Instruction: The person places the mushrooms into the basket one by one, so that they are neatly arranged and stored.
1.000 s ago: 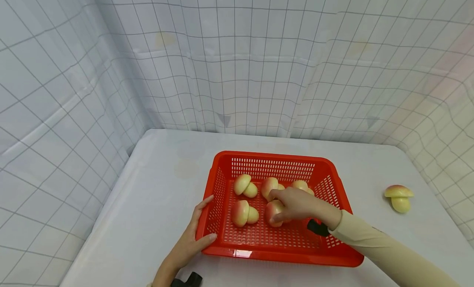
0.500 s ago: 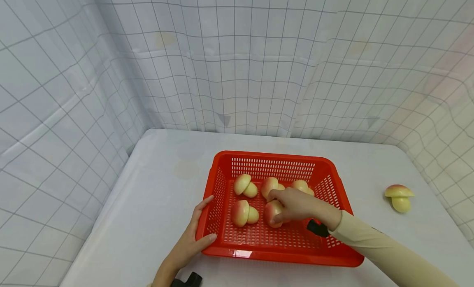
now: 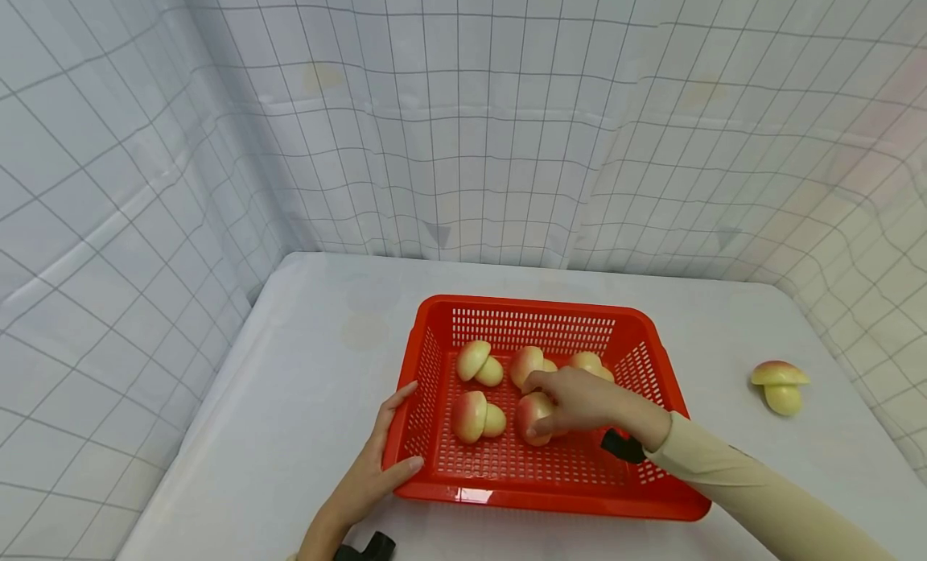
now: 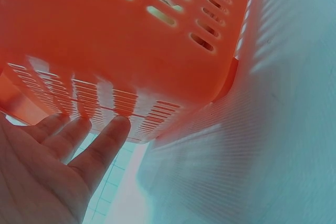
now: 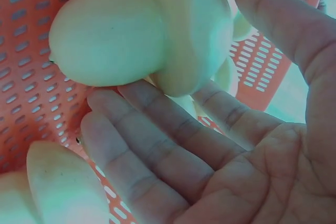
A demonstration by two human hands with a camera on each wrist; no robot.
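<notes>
In the head view a red plastic basket (image 3: 543, 509) stands on the white-covered table. My left hand (image 3: 369, 468) rests at its front left corner, thumb on the rim. The left wrist view shows straight fingers against the slotted outer wall. Inside the basket, my right hand (image 3: 579, 400) has thumb and fingers on either side of a toy mushroom (image 3: 532, 420), yellow with a reddish cap. Its pale stem (image 5: 110, 35) fills the upper part of the right wrist view. Two mushrooms lie to its left, a front one (image 3: 476, 418) and a back one (image 3: 479, 363).
Behind the right hand, partly covered by it, are a red-capped mushroom (image 3: 527, 365) and a paler mushroom (image 3: 590, 363). Outside the basket, one more mushroom (image 3: 780, 386) lies at the table's right. White gridded curtains (image 3: 492, 142) enclose the back and sides.
The mushroom in my right hand has shifted very slightly to the left. Both hands and the basket stay practically in place.
</notes>
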